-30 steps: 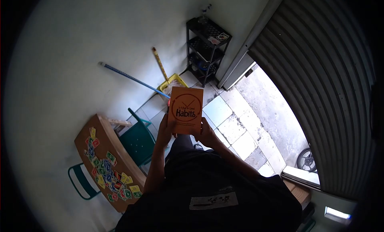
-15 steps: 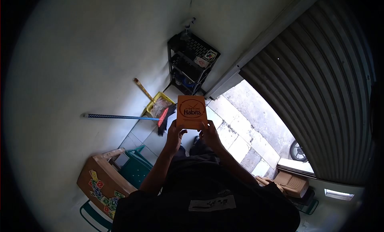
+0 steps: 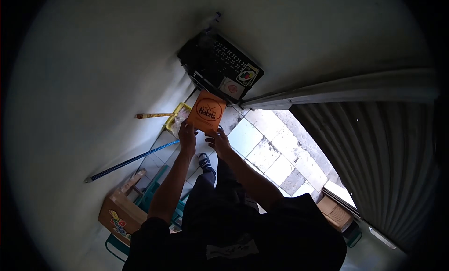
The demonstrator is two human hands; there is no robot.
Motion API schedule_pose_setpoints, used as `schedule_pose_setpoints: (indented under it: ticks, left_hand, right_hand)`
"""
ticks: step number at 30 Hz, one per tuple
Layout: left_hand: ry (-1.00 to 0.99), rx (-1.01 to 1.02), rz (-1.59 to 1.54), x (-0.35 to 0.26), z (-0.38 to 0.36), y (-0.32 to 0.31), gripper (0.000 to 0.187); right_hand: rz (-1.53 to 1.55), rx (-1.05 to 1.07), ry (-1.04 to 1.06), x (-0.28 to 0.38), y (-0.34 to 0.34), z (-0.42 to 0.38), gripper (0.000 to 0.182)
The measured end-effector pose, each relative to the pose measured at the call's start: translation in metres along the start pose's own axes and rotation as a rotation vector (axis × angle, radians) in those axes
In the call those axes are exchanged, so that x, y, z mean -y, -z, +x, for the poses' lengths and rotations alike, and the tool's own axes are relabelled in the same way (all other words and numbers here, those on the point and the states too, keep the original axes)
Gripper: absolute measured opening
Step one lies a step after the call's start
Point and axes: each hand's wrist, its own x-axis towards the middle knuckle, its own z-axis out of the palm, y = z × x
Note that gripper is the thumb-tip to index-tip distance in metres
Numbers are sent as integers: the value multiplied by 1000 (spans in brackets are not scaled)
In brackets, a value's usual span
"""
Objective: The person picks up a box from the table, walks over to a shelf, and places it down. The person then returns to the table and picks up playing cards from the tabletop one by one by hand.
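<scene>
An orange book point(image 3: 206, 113) with "Habits" on its cover is held out in front of my body, tilted a little. My left hand point(image 3: 187, 134) grips its lower left corner. At the lower right edge, my right hand point(image 3: 218, 141) holds it too, with fingers partly behind the cover. Just beyond the book stands a black shelf rack point(image 3: 220, 56), its top bearing a card box point(image 3: 247, 75), a white card point(image 3: 232, 88) and a spray bottle point(image 3: 213, 21).
A yellow dustpan point(image 3: 171, 122) and a blue broom handle point(image 3: 135, 159) lean by the left wall. A wooden table point(image 3: 112, 208) with scattered cards and green chairs are at lower left. To the right is a corrugated shutter point(image 3: 374, 149), with a brown box point(image 3: 334, 213) below.
The rack's top appears nearer and larger. The book has shifted left and up with both hands and is now tilted. A foot shows stepping forward.
</scene>
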Motion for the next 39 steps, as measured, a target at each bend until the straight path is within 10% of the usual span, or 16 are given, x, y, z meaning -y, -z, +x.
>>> schedule_pose_setpoints:
  ticks: [12,19,24,33,39]
  left_hand:
    - [-11,200,263,46,170,-70,37]
    - [-265,-109,626,53,189,-104,38]
    - [-294,267,699,65,199,-107,45]
    - [-237,308,498,101,144,-40,32]
    - [184,63,112,94,8,34,25]
  right_hand:
    - [124,-311,-76,24,21,143,25]
    - [241,-422,-4,11,21,171,21]
    - [161,-353,49,7,31,177,30]
    - [-207,-178,-116,6,38,158,43]
    - [-484,-9,-215,-19,64,125,35]
